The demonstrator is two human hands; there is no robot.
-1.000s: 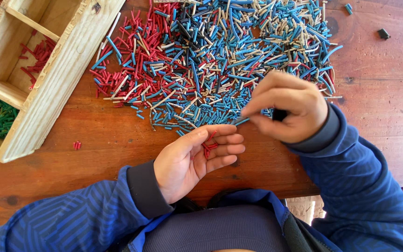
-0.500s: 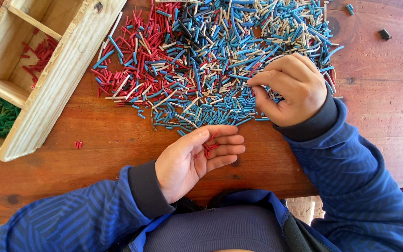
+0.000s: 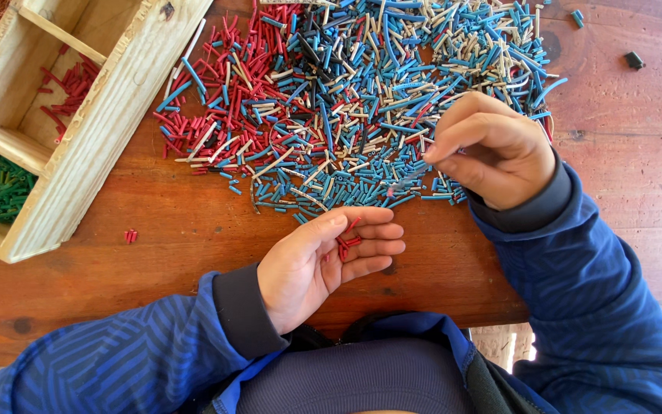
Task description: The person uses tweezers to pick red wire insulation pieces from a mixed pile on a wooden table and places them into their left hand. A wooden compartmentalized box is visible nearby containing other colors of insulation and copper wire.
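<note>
Head view: a wooden tray point(image 3: 78, 165) at left holds red and green pieces. The left hand point(image 3: 323, 261) lies half open, cupping a few red pieces point(image 3: 346, 244). The right hand point(image 3: 492, 149) pinches loosely over the mixed pile point(image 3: 346, 100); what it grips is unclear. Tilting the cupped palm could spill pieces onto the worn wooden table point(image 3: 193, 261).
</note>
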